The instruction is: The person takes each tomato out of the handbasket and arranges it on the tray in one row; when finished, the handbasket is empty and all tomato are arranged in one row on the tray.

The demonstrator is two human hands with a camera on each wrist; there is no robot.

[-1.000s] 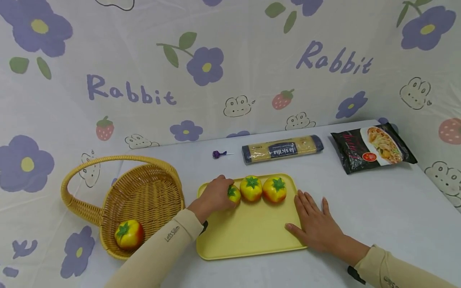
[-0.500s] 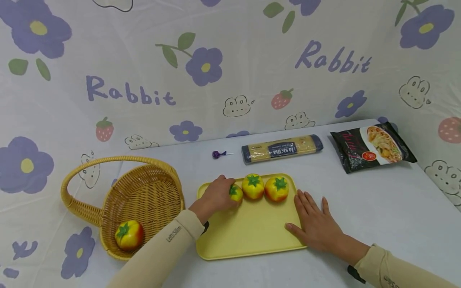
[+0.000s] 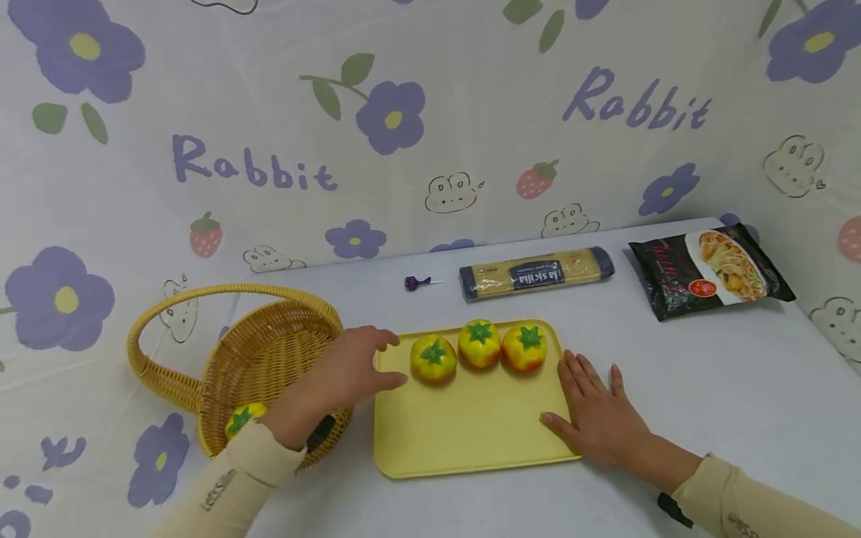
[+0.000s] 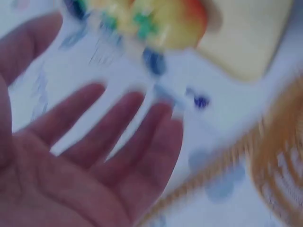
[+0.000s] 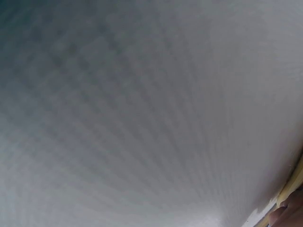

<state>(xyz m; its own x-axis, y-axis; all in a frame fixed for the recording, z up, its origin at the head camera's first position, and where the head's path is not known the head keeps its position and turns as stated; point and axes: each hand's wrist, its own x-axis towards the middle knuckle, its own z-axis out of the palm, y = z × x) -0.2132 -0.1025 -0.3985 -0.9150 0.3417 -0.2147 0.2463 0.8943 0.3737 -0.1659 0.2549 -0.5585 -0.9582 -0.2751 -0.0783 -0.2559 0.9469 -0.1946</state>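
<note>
Three yellow-and-red toy tomatoes stand in a row near the back of the yellow tray (image 3: 471, 430): a left one (image 3: 433, 360), a middle one (image 3: 480, 345) and a right one (image 3: 525, 348). My left hand (image 3: 350, 366) is empty, fingers spread, over the gap between tray and basket, its fingertips just left of the left tomato. In the left wrist view the palm and loosely extended fingers of that hand (image 4: 94, 156) show blurred. My right hand (image 3: 599, 415) lies flat against the tray's right edge. Another toy tomato (image 3: 242, 417), partly hidden by my left forearm, sits inside the wicker basket (image 3: 272, 355).
Behind the tray lie a purple-wrapped lollipop (image 3: 418, 283) and a pack of spaghetti (image 3: 537, 274). A black noodle bag (image 3: 709, 270) is at the back right. The basket's tall handle (image 3: 137, 351) arches out to the left. A patterned cloth (image 3: 377, 187) hangs behind everything.
My left hand has let go of the left tomato, which now stands on the tray, and has drawn back left toward the basket with fingers opened. My right hand stays at the tray's edge.
</note>
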